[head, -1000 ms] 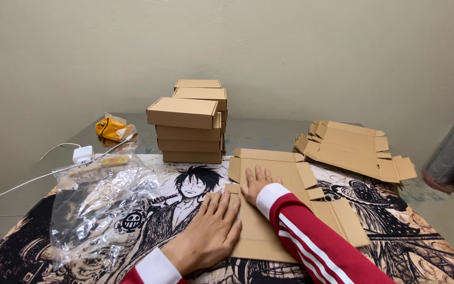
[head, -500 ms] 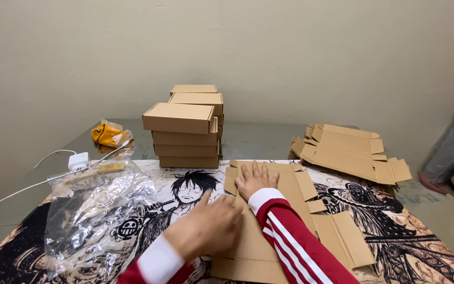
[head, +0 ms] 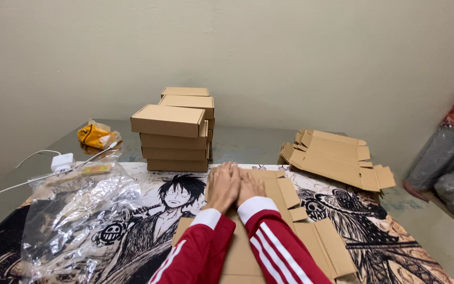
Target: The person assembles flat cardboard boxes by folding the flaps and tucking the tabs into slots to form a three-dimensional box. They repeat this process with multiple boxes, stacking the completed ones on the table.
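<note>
Cardboard sheet (head: 269,231) was laid flat on the printed mat (head: 132,231), pressed down by left hand (head: 223,186) and right hand (head: 249,185), side by side, palms flat. Probably flattening stage; flaps looked ready for folding.

At 11 o'clock from me, stack of closed brown cardboard boxes (head: 177,131). At 2 o'clock, pile of flat unfolded brown cardboard blanks (head: 337,158). At 9 o'clock, crumpled clear plastic wrap (head: 74,210) on black-and-white cartoon-print table mat (head: 148,226). At 10 o'clock, white charger with cable (head: 61,162), yellow crinkled packet (head: 96,135) behind it.
</note>
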